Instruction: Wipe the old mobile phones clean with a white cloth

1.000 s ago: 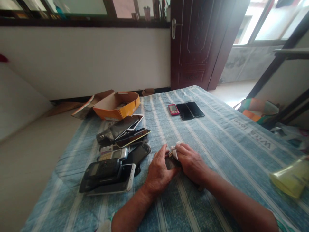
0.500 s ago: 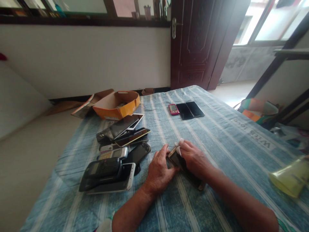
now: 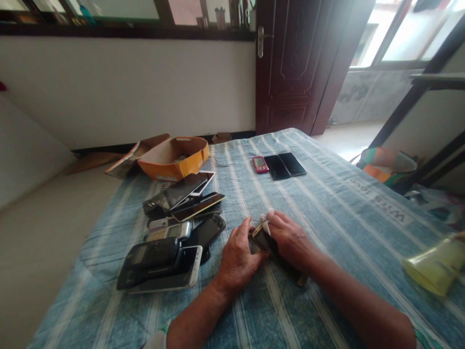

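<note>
A dark-screened mobile phone with gold ends (image 3: 289,269) lies slantwise on the striped cloth between my hands. My left hand (image 3: 238,261) grips its left edge, thumb at the near side and fingers toward the top end. Over the upper screen, my right hand (image 3: 295,245) pinches a crumpled white cloth or tissue (image 3: 267,226) against the phone. The right hand hides much of the phone's middle. Left of my hands is a heap of old phones, among them a black smartphone (image 3: 208,230), a silver keypad phone (image 3: 170,231) and a white-edged smartphone (image 3: 194,269).
Farther back lie a pink phone (image 3: 259,165) and two black phones side by side (image 3: 285,166). An opened orange cardboard box (image 3: 174,167) stands at the back left. A translucent yellow object (image 3: 430,266) is at the right. Beyond the table is a dark red door (image 3: 290,72).
The whole view has shifted very slightly. Both hands keep nearly the same hold and place on the phone, with the white cloth still at its top end.
</note>
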`<action>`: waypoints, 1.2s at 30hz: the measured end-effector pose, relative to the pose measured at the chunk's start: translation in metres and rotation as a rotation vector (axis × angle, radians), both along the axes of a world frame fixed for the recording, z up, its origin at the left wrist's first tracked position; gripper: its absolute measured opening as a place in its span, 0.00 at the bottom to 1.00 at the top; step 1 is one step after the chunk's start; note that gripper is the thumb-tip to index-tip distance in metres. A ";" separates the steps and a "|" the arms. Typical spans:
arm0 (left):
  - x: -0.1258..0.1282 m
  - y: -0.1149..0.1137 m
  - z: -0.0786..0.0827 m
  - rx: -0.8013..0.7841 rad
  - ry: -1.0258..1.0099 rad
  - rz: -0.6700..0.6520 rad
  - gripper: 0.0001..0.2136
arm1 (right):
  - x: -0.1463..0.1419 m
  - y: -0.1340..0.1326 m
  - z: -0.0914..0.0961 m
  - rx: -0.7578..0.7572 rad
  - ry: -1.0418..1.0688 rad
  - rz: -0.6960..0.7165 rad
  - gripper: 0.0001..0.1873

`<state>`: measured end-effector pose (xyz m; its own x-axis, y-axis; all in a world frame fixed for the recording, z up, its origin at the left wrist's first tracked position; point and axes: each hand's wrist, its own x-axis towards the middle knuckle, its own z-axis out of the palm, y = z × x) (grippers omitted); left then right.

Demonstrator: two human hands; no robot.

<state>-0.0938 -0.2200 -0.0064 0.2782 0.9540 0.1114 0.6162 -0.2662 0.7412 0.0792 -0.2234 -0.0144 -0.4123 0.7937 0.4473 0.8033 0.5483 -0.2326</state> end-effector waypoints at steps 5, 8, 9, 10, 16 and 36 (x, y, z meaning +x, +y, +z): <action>-0.001 0.001 -0.004 0.024 0.024 0.021 0.36 | -0.012 -0.005 0.002 0.004 -0.031 0.151 0.13; -0.001 0.001 -0.003 0.032 0.004 0.002 0.38 | -0.005 0.000 0.002 -0.058 -0.038 0.030 0.14; -0.001 0.000 -0.002 0.037 -0.003 -0.003 0.38 | 0.000 0.003 0.002 -0.085 -0.028 -0.021 0.14; -0.001 0.000 -0.002 0.042 -0.008 -0.005 0.37 | 0.004 0.004 0.002 -0.113 -0.011 -0.068 0.15; -0.004 0.004 0.003 0.031 -0.018 -0.031 0.31 | 0.014 0.007 0.001 -0.189 0.119 -0.138 0.14; 0.017 0.028 0.030 -0.141 0.475 -0.030 0.06 | -0.001 0.000 -0.002 -0.160 0.153 -0.135 0.15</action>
